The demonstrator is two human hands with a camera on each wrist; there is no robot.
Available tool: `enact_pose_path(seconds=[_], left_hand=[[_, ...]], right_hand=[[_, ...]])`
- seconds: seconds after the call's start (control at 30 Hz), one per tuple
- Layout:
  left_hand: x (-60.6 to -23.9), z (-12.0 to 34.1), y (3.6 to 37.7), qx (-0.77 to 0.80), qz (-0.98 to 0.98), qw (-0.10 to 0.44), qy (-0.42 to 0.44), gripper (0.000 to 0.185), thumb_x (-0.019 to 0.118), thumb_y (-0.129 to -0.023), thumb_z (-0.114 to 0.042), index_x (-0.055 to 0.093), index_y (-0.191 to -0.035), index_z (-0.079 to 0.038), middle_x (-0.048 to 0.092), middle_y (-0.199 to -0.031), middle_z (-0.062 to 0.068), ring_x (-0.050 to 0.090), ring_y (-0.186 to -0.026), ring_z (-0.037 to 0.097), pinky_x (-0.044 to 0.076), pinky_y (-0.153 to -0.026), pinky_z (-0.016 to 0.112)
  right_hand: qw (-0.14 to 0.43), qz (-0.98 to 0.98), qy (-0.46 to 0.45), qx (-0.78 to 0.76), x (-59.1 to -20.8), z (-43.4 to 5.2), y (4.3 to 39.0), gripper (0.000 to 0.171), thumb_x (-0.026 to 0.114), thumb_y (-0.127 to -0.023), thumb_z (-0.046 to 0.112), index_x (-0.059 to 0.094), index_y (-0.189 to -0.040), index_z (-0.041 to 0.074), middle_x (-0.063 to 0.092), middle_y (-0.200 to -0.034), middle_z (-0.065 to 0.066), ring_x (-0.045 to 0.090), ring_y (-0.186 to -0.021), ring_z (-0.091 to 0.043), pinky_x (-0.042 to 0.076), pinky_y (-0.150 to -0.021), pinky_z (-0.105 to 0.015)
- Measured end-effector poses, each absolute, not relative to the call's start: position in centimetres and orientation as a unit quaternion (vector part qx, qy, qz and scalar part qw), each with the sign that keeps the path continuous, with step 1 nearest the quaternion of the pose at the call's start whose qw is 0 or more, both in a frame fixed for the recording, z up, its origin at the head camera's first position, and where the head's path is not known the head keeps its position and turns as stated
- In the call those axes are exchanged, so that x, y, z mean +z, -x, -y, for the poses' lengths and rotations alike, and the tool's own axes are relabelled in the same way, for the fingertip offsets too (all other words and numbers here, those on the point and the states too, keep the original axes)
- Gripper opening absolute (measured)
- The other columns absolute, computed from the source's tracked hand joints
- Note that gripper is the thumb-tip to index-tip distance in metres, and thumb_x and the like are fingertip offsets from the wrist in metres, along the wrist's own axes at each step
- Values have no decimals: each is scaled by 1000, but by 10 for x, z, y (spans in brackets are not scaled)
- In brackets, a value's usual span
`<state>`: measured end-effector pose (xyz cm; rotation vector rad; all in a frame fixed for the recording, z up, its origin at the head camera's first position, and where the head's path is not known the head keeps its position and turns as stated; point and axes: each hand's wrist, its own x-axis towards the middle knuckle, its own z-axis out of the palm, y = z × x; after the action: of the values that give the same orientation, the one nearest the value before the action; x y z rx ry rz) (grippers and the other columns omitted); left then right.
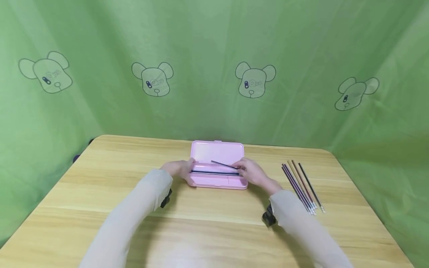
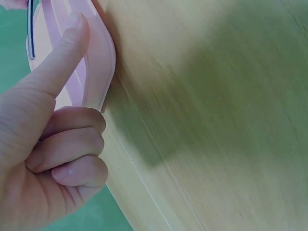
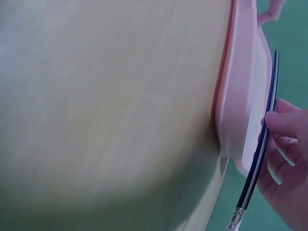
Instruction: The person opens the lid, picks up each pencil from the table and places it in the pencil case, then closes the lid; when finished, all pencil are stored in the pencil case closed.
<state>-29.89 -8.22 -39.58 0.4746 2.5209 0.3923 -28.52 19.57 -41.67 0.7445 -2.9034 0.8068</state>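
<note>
An open pink pencil case [image 1: 217,152] lies on the wooden table [image 1: 214,230], lid tipped back. My left hand [image 1: 181,168] grips its left end; in the left wrist view the thumb [image 2: 62,53] lies along the case rim [image 2: 100,67] and the other fingers curl at its corner. My right hand [image 1: 252,172] pinches a thin dark pencil [image 1: 223,165] and holds it slanted over the tray. In the right wrist view the pencil [image 3: 262,139] shows a metal end beside the case [image 3: 240,96]. Another dark stick [image 1: 214,172] lies lengthwise in the tray.
Several thin pens or refills [image 1: 301,186] lie side by side on the table to the right of the case. A green cloth with bear outlines [image 1: 254,80] hangs behind and around the table. Bare wood stretches in front of the case.
</note>
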Motion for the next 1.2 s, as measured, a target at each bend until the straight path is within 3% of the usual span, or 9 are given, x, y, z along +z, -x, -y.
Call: enact_pose_path(seconds=[0.17, 0.63, 1.0, 1.2], left_hand=[[-396, 83, 299, 142, -937, 269, -173, 104, 76, -73, -42, 13, -146, -3, 39, -143, 23, 37, -135, 35, 29, -115, 42], [-396, 84, 299, 138, -937, 266, -178, 102, 77, -72, -42, 17, -144, -3, 42, -140, 24, 42, -131, 35, 33, -113, 41], [-398, 86, 299, 168, -932, 266, -180, 102, 77, -73, -40, 16, -145, -3, 42, -140, 24, 41, -132, 36, 31, -114, 42], [-401, 90, 297, 181, -927, 254, -210, 104, 76, -75, -35, 10, -148, 1, 33, -147, 24, 33, -137, 35, 25, -117, 41]], right_hand=[[29, 938, -272, 211, -415, -177, 288, 28, 59, -82, -3, 68, -108, 3, 64, -88, -9, 61, -84, -23, 53, -82, -41], [11, 940, -302, 155, -421, -145, 292, 25, 58, -86, 1, 70, -108, 7, 66, -94, -8, 63, -92, -24, 52, -88, -39], [-2, 942, -309, 132, -425, -134, 298, 30, 55, -86, -2, 69, -109, 9, 63, -93, -6, 60, -87, -21, 52, -83, -36], [-10, 948, -295, 123, -427, -134, 299, 35, 53, -84, -5, 69, -111, 12, 64, -93, -5, 59, -86, -20, 52, -82, -36]])
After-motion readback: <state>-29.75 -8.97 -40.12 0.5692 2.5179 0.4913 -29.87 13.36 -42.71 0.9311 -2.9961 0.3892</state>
